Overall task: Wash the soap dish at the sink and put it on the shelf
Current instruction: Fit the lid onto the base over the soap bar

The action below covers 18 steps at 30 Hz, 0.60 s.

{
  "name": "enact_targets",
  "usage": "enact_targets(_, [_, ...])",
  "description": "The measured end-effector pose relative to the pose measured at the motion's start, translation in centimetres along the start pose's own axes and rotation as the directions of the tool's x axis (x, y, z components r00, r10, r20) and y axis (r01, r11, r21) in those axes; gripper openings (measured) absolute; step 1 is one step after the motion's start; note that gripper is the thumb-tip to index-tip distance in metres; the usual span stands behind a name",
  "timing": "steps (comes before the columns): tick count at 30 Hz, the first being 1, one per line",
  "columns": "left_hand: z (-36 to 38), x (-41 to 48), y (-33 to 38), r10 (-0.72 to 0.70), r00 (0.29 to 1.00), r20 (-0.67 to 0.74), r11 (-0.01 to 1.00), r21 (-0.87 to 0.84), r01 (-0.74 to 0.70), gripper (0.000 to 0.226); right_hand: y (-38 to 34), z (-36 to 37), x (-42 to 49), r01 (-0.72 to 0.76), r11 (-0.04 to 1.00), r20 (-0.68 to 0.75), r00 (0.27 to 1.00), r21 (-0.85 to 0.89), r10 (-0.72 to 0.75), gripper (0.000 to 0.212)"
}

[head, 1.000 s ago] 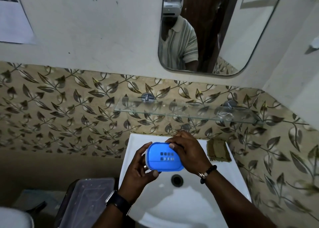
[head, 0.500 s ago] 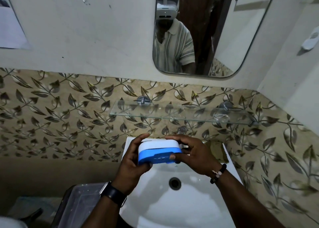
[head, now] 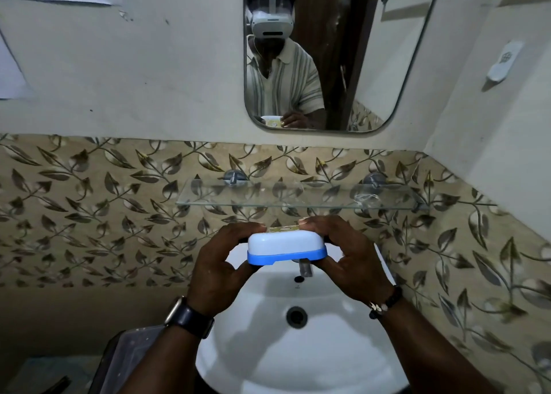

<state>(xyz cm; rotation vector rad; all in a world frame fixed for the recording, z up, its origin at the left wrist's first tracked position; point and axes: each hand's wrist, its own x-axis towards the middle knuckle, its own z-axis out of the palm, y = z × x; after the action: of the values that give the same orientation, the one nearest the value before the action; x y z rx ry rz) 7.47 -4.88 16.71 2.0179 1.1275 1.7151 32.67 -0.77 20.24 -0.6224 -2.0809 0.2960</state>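
Observation:
The soap dish (head: pixel 286 249), white on top with a blue base, is upright and held level above the back of the white sink (head: pixel 298 358). My left hand (head: pixel 217 268) grips its left end and my right hand (head: pixel 348 262) grips its right end, thumbs toward me and fingers curled over the far rim. The dish sits just below the front edge of the glass shelf (head: pixel 298 198), which is fixed to the leaf-patterned tiles. The tap (head: pixel 304 267) shows partly beneath the dish.
A mirror (head: pixel 328 53) hangs above the shelf and reflects me with the dish. A dark bin with a clear lid (head: pixel 125 361) stands left of the sink. The right wall is close and carries a white holder (head: pixel 504 62).
Both hands turned the dish from blue underside facing me to upright, then raised it from over the basin toward the shelf. My view tilted upward.

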Motion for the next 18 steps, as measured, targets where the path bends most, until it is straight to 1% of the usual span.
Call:
enact_targets(6, [1.0,0.5,0.4,0.063,0.998,0.006,0.997,0.044,-0.063,0.036,0.4,-0.6,-0.7,-0.014,1.000,-0.024,1.000,0.002,0.014,0.032])
enact_targets(11, [1.2,0.8,0.1,0.063,0.998,0.010,0.997,0.040,-0.063,0.038,0.0,-1.2,-0.7,-0.004,1.000,-0.019,1.000,-0.014,0.004,0.037])
enact_targets(12, [1.2,0.9,0.0,0.062,0.998,0.011,0.998,0.033,-0.062,0.038,0.0,-1.4,-0.5,0.010,1.000,-0.005,1.000,-0.014,-0.010,0.041])
enact_targets(14, [1.2,1.2,-0.1,0.057,0.998,0.013,0.998,0.006,-0.057,0.039,-0.2,-1.9,0.0,0.053,0.998,0.027,0.998,-0.037,-0.052,0.057])
enact_targets(15, [1.3,1.4,0.0,0.054,0.998,0.013,0.998,-0.008,-0.054,0.040,-0.3,-2.1,0.2,0.072,0.996,0.036,0.997,-0.051,-0.070,0.062])
enact_targets(16, [1.3,1.5,0.0,0.053,0.999,0.013,0.999,-0.013,-0.053,0.041,-0.4,-2.1,0.4,0.084,0.994,0.029,0.996,-0.065,-0.082,0.061])
enact_targets(18, [1.5,2.1,0.2,0.057,0.998,0.022,0.998,-0.005,-0.057,0.045,-0.4,-2.1,0.9,0.096,0.990,-0.011,0.995,-0.106,-0.098,0.051])
